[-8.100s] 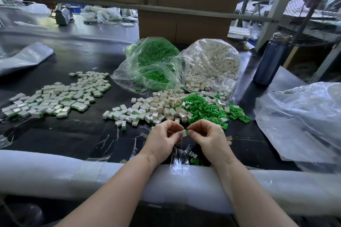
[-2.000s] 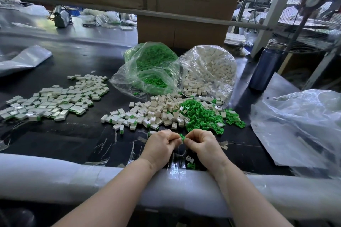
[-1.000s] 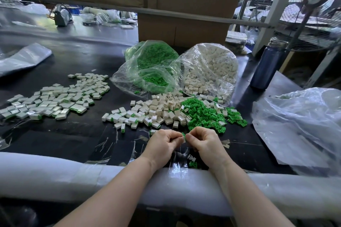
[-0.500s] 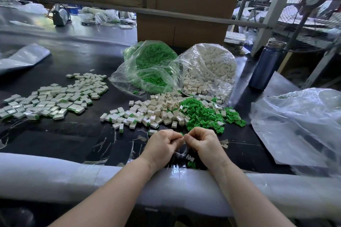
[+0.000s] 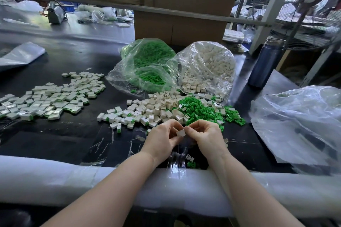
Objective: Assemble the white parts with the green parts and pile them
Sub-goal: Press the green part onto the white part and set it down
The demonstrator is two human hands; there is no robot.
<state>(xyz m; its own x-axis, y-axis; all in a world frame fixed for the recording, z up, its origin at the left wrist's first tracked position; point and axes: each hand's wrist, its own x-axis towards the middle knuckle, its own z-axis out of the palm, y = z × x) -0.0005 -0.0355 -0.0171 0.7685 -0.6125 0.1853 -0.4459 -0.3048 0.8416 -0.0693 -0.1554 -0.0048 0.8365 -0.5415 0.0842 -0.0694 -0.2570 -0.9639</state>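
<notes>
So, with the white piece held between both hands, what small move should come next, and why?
Probably set the white piece on the finished pile at the far left. The left hand and right hand pinch it together and no loose green part shows, so it looks assembled, though the fingers hide its green edge.

Left hand (image 5: 162, 137), right hand (image 5: 204, 134) pinching together

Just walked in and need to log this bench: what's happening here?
A person is fitting small plastic parts together by hand. The left hand and right hand pinch one white part between them. Loose white parts and green parts lie just beyond; the finished pile lies left.
</notes>
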